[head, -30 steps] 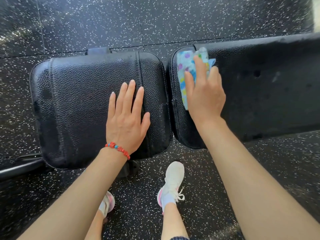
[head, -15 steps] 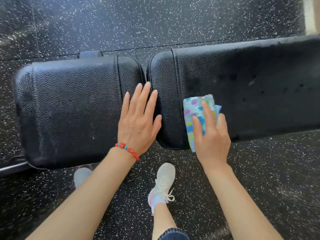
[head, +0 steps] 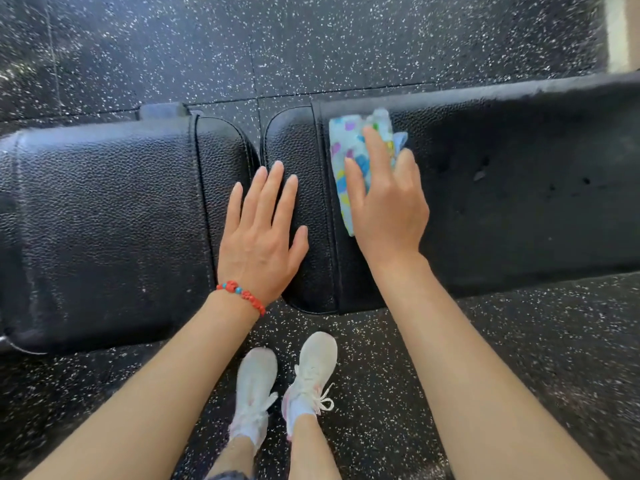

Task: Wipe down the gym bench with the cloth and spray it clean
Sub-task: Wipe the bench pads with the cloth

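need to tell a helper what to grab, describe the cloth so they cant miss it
Find the long black bench pad on the right. Near its left end, the right hand presses a folded cloth flat. It is pale blue with bright multicoloured patches, the only colourful thing on the black padding.

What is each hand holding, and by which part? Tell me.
The right hand presses the folded patterned cloth flat against the long bench pad, covering its near half. The left hand holds nothing; it rests flat across the gap between the pads.
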